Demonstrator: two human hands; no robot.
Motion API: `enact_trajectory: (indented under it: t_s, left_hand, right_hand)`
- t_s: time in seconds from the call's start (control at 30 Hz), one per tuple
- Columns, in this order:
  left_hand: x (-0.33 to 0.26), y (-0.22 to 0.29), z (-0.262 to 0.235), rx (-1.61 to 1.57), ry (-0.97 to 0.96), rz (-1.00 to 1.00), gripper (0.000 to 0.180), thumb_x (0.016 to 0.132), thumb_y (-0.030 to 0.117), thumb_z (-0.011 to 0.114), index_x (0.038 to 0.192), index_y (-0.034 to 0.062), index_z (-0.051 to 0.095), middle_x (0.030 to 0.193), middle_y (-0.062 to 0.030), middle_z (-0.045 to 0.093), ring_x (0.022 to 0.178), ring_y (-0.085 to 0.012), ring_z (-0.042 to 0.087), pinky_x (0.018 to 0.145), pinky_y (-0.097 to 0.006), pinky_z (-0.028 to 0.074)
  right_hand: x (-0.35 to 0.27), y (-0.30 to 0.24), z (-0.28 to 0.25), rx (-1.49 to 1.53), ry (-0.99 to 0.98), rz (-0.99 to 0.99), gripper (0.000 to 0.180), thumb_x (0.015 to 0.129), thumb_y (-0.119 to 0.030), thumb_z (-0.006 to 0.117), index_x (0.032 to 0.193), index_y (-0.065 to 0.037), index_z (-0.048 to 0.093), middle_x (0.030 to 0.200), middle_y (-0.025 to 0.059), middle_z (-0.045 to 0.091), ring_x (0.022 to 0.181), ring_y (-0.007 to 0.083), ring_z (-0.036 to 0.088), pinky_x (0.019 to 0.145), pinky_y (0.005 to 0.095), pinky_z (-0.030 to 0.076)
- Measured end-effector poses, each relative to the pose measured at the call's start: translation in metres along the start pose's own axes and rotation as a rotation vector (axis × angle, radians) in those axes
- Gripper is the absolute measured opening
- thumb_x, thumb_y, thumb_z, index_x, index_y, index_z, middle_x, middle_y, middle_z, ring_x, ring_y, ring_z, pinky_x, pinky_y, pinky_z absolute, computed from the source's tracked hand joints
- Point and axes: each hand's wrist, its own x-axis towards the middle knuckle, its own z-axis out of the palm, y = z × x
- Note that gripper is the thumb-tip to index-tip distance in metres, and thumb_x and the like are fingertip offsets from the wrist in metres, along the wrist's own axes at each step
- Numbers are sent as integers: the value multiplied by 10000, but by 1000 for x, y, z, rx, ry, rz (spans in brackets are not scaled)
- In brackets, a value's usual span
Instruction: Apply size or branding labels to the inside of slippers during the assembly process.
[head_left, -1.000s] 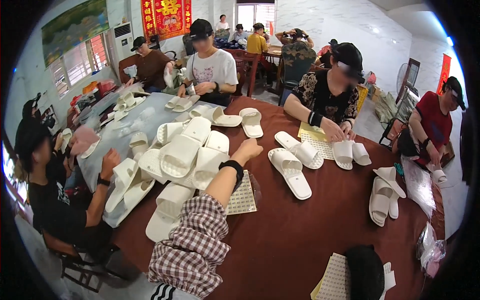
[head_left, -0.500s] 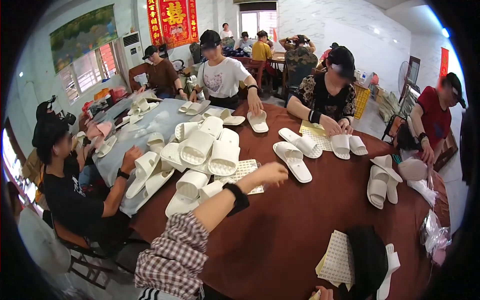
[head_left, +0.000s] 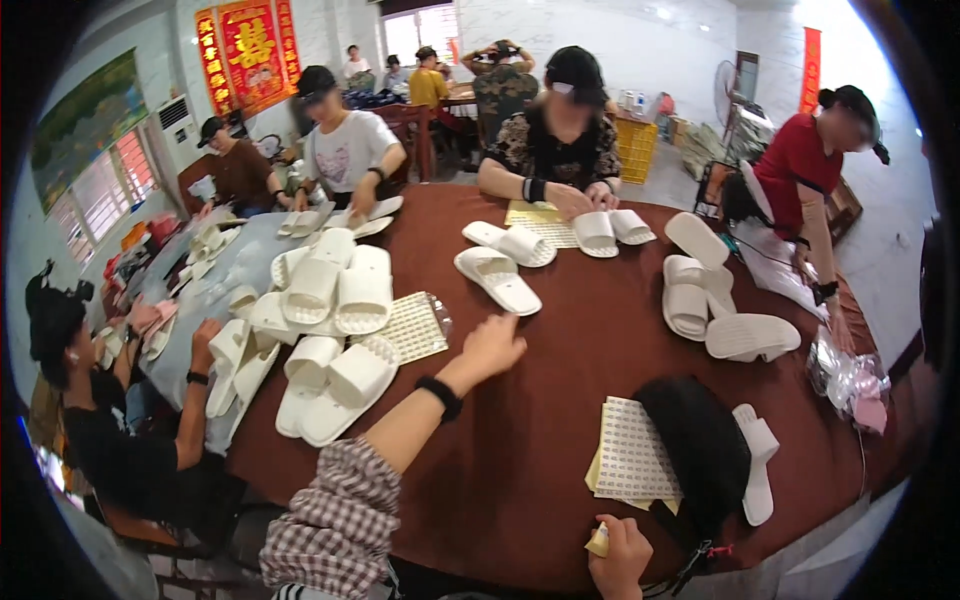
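Observation:
My left hand (head_left: 493, 350) reaches over the table, its fingers partly bent and apart, with nothing visible in them. Its fingertips are by the toe of a white slipper (head_left: 512, 291), and I cannot tell whether they touch it. A second white slipper (head_left: 520, 246) lies just beyond that one. At the near edge my right hand (head_left: 622, 562) pinches a small pale yellow piece (head_left: 598, 541), too small to make out fully. Beyond that hand are sheets of small printed labels (head_left: 632, 452), partly under a black cap-like thing (head_left: 700, 445).
A pile of white slippers (head_left: 335, 285) and another label sheet (head_left: 415, 330) lie to the left. More slippers (head_left: 688, 305) lie at the right, and one white slipper (head_left: 758, 470) stands beside the black thing. Several people sit or stand round the brown-covered table (head_left: 480, 470).
My view has swung right. My left hand has come to the slipper's toe, and my right hand shows more fully. The person in red bends lower over the plastic bags; another slipper lies at the right.

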Motion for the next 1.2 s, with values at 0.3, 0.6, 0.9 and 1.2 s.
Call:
enact_trajectory:
  t_s: [0.3, 0.6, 0.9, 1.2]
  left_hand:
    - [80, 21, 40, -629, 399, -724, 998, 816, 147, 714, 1557, 2, 62, 1325, -305, 563, 1221, -413, 582, 1015, -463, 474]
    - [20, 7, 3, -1403, 223, -582, 263, 862, 46, 610, 1120, -9, 625, 1033, -96, 677, 938, -211, 676, 810, -369, 559]
    - [-152, 40, -76, -1268, -20, -240, 365, 913, 65, 621, 1258, -43, 573, 1158, -81, 643, 1076, -145, 586, 965, -300, 456]
    - [-313, 40, -85, -1282, -405, -425, 412, 992, 160, 594, 1374, 8, 561, 1140, -35, 628, 1055, -107, 566, 922, -269, 452]
  right_hand:
    - [-7, 2, -3, 8, -15, 42, 302, 818, -99, 697, 1117, -105, 653, 877, 121, 612, 728, 333, 633, 618, 402, 514]
    - [3, 0, 0, 7, -4, 23, 269, 839, -62, 674, 1103, -114, 667, 845, 117, 603, 702, 335, 624, 600, 404, 508]
    - [1, -2, -1, 74, -88, 17, 197, 924, -149, 686, 1105, -70, 677, 921, 147, 659, 784, 325, 664, 670, 376, 528]
    - [38, -24, -60, 652, -372, 364, 297, 808, -91, 733, 1098, -69, 673, 922, 74, 679, 608, 210, 602, 557, 339, 470]
